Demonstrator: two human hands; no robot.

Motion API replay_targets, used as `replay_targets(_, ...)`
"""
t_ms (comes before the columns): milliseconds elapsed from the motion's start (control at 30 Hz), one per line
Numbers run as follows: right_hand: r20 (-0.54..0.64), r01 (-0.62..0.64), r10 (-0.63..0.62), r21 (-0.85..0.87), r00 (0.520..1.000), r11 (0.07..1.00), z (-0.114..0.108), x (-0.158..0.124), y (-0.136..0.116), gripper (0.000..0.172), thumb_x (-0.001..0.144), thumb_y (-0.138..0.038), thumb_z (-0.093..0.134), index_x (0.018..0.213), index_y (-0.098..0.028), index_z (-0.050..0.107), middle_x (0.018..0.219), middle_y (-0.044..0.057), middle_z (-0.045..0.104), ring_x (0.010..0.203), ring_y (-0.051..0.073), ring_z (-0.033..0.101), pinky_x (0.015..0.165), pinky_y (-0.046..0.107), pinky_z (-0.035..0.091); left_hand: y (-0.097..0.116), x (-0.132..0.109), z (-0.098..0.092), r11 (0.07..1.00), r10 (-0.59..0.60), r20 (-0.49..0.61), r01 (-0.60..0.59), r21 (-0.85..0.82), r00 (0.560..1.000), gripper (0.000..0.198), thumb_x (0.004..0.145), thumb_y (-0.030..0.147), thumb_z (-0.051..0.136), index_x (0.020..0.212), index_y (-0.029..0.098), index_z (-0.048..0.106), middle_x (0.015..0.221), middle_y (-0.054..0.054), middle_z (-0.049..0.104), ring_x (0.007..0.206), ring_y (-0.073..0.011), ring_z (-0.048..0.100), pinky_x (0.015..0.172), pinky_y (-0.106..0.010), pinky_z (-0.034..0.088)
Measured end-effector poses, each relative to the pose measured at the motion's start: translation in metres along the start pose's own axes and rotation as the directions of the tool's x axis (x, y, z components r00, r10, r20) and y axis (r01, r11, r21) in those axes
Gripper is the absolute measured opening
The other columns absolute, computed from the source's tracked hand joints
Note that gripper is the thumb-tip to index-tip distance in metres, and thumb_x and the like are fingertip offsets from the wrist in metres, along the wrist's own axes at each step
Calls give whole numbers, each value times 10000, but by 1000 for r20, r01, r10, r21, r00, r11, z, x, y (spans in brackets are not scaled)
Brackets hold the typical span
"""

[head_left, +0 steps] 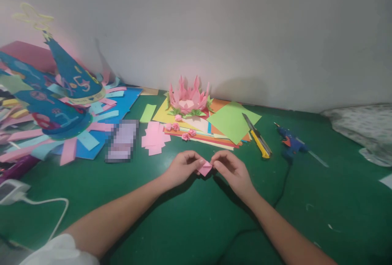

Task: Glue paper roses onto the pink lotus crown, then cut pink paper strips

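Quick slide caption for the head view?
Both hands, left and right, pinch a small pink folded paper over a green table near a paper lotus.

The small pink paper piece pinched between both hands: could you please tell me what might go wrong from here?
1. The pink paper piece is tiny and held only at its edges by the left hand and right hand; it could crease crookedly or tear.
2. The glue gun lies close by, its cord trailing near the right forearm, which might snag it.
3. The utility knife lies within a careless reach.
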State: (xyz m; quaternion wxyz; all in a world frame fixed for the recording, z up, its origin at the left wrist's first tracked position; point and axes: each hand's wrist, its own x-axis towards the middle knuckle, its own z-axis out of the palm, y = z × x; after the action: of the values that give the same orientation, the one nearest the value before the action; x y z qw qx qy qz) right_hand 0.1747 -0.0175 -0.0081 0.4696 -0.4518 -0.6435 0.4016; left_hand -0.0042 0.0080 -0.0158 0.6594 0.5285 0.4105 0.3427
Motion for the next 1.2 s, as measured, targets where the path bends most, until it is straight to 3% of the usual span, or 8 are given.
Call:
replay_targets(167,103,-244,236,73,966,967,3,4,3,216,772,-404,638,775,-188,620,692,6,643,626,138,596,608,259,486,-4,0,0,985,52,-31,-46,167,998,278,765,400,624,770,122,622,673,-20,616,561,-107,573,564,-242,482)
replay_targets(367,99,-293,286,63,953,954,4,3,2,253,737,-416,668,810,-174,669,720,30,686,641,147,616,604,263,487,-2,-3,-1,950,115,-47,-97,297,992,227,800,349,584,764,132,640,716,-36,626,587,-116,593,561,-238,497)
replay_targets(467,94,-280,278,12,956,960,4,2,1,237,748,-406,657,775,-172,682,725,35,699,657,152,628,615,260,487,-2,-3,-2,945,123,-55,-100,313,991,213,797,341,594,768,139,656,690,-28,631,575,-111,594,581,-238,497)
replay_targets(700,56,-251,255,-63,965,966,6,1,3,213,752,-380,644,703,-172,646,685,28,684,625,150,614,582,254,468,-1,-1,0,990,41,-94,-27,140,995,234,706,355,693,737,132,631,628,-28,659,579,-130,620,595,-252,513)
replay_targets(867,5,-249,250,-60,968,967,7,-1,4,204,750,-367,639,693,-173,617,664,26,672,605,147,604,566,250,459,-2,-1,2,999,23,-55,-20,45,998,268,646,331,750,782,133,630,692,-33,691,669,-144,656,667,-255,517)
replay_targets(1000,0,-225,225,-71,974,972,8,-1,5,197,766,-352,626,680,-178,594,654,22,657,600,145,594,567,251,459,-4,1,2,997,18,-57,-14,72,998,261,665,344,731,780,131,634,685,-20,675,624,-115,622,624,-226,487)
replay_targets(1100,11,-135,137,-104,990,985,9,-1,6,149,798,-309,595,712,-187,584,675,11,633,634,145,593,601,255,470,-5,1,1,983,49,-76,-35,179,996,226,702,338,693,765,130,634,672,-18,661,593,-102,590,577,-210,455)
replay_targets(1200,-26,28,-34,-212,999,977,9,-1,4,61,796,-258,602,797,-197,605,779,23,629,700,148,582,644,264,468,-5,0,2,979,86,-62,-73,188,994,209,726,326,661,782,128,629,688,-27,660,624,-111,599,613,-223,468)
